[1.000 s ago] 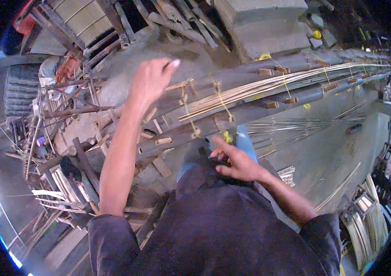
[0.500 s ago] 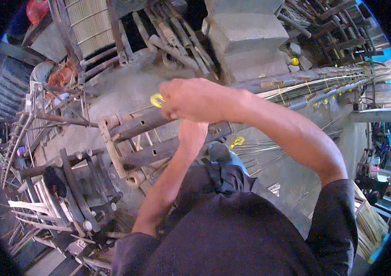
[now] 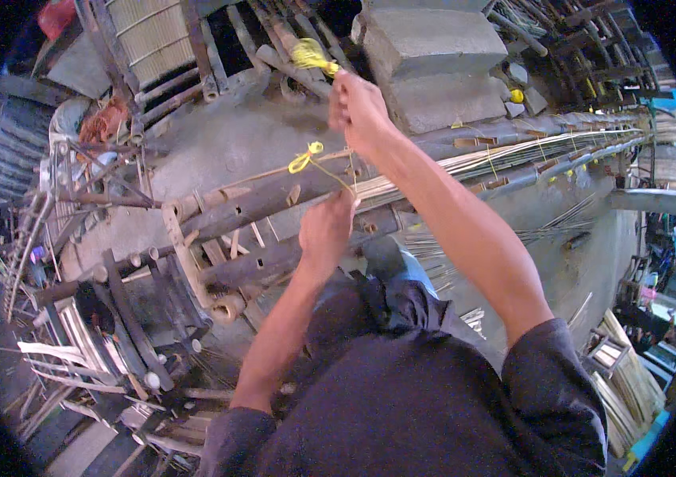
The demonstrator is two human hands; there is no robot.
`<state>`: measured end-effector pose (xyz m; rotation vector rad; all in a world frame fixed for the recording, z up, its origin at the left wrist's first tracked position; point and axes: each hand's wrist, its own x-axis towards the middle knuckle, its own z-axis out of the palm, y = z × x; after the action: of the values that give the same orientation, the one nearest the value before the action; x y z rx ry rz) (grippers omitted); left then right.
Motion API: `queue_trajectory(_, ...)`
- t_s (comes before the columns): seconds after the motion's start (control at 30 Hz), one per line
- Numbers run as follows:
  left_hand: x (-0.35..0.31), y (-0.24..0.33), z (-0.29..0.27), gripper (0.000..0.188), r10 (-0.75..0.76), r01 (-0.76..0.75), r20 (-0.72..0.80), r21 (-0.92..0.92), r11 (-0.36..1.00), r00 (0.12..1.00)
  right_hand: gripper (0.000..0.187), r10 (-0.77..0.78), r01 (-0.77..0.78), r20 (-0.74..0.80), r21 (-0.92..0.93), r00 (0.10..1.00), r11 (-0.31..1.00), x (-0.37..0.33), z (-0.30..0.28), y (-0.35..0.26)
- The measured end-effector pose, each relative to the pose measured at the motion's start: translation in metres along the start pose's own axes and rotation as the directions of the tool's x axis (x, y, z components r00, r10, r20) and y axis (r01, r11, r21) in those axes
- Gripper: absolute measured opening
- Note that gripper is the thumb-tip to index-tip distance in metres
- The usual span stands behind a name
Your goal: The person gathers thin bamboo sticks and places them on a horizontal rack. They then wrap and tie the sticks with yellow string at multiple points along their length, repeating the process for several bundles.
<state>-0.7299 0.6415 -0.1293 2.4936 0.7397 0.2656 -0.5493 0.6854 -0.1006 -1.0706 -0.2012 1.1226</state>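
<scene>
My right hand (image 3: 362, 111) is raised at the far side of the bamboo frame, its fingers closed on a bunched yellow string (image 3: 311, 56) that sticks out beyond them, slightly blurred. My left hand (image 3: 327, 229) is lower and nearer, over the left end of the frame. Its fingertips pinch a thin yellow cord at the end of a bundle of slender bamboo strips (image 3: 465, 165). From there the cord runs up-left to a small looped yellow hank (image 3: 304, 158). Another strand rises from the strip ends toward my right hand.
Dark bamboo poles (image 3: 254, 211) form a long rack, joined at the left by a pale crosspiece (image 3: 187, 253). Concrete blocks (image 3: 433, 63) stand beyond it. Bamboo furniture (image 3: 127, 326) is at the lower left. Loose strips (image 3: 505, 234) lie on the floor to the right.
My right hand has moved up and away from my left, carrying the bunched string. My left hand has shifted slightly. The looped hank and cord between the hands now show.
</scene>
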Motion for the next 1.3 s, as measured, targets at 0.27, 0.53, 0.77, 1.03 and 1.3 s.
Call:
queue_trajectory(0.27, 0.000, 0.013, -0.015, 0.023, -0.255, 0.229, 0.000, -0.438, 0.869, 0.967, 0.032, 0.359, 0.518, 0.531, -0.844, 0.767, 0.142, -0.180, -0.080, 0.134)
queue_trajectory(0.53, 0.088, 0.050, -0.073, 0.035, -0.176, 0.192, 0.084, -0.585, 0.788, 0.981, 0.028, 0.313, 0.478, 0.498, -0.867, 0.809, 0.143, -0.182, -0.086, 0.130)
queue_trajectory(0.77, 0.156, -0.047, 0.024, 0.035, -0.182, 0.197, 0.154, -0.091, 0.976, 0.971, 0.012, 0.167, 0.596, 0.603, -0.797, 0.780, 0.096, -0.196, -0.088, 0.119)
queue_trajectory(1.03, 0.045, 0.004, -0.077, 0.027, -0.169, 0.207, 0.208, -0.176, 0.962, 0.963, 0.018, 0.120, 0.516, 0.516, -0.753, 0.848, -0.408, -0.120, -0.073, 0.003)
queue_trajectory(1.3, 0.006, -0.003, -0.018, 0.031, 0.009, 0.020, 0.324, -0.086, 0.996, 0.946, 0.016, -0.415, 0.172, 0.081, -0.968, 0.906, 0.185, -0.203, -0.054, 0.058)
